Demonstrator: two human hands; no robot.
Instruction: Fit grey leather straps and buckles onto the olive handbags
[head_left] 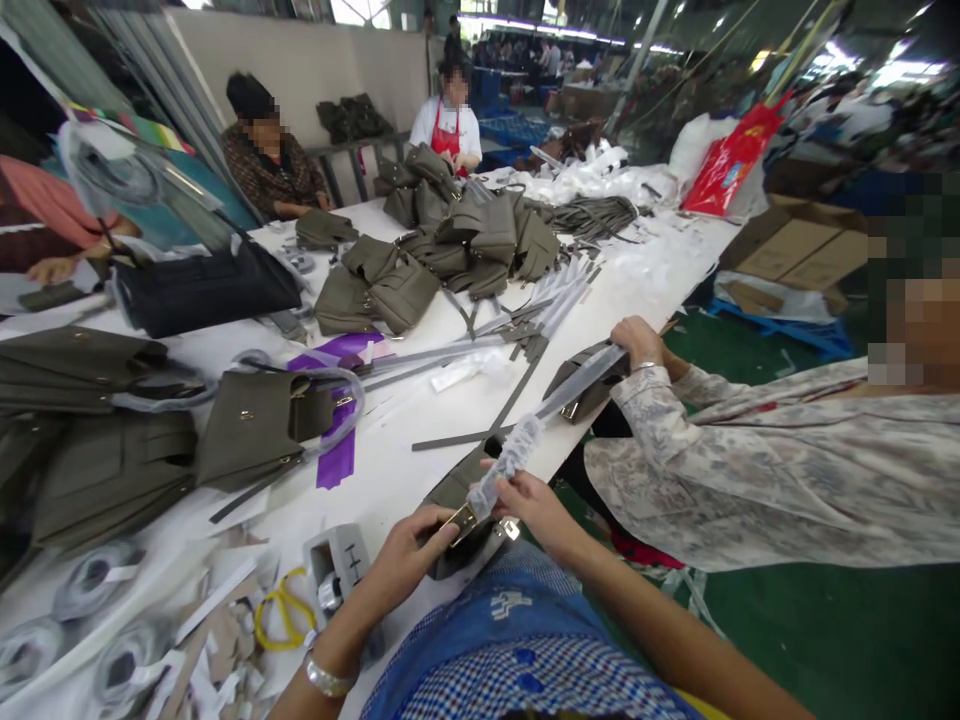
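Note:
My left hand (411, 560) is closed on the gold-coloured metal buckle (463, 520) at the near end of a bag strap. Clear plastic sleeve (517, 447) is bunched along that strap, and my right hand (534, 505) pinches it just beyond the buckle. The strap runs away to the right, where a co-worker's hand (637, 340) grips its far end. Beneath my hands, at the table edge, lies an olive-grey handbag (457, 480), partly hidden by them. Another bag (574, 375) sits under the far part of the strap.
Olive-grey bags (480, 235) are piled mid-table, with more bags (244, 425) at left. Yellow-handled scissors (283, 610), a grey tape dispenser (337, 570) and coiled wrapped straps (97, 580) lie near my left arm. A co-worker in a patterned shirt (750, 470) sits close on the right.

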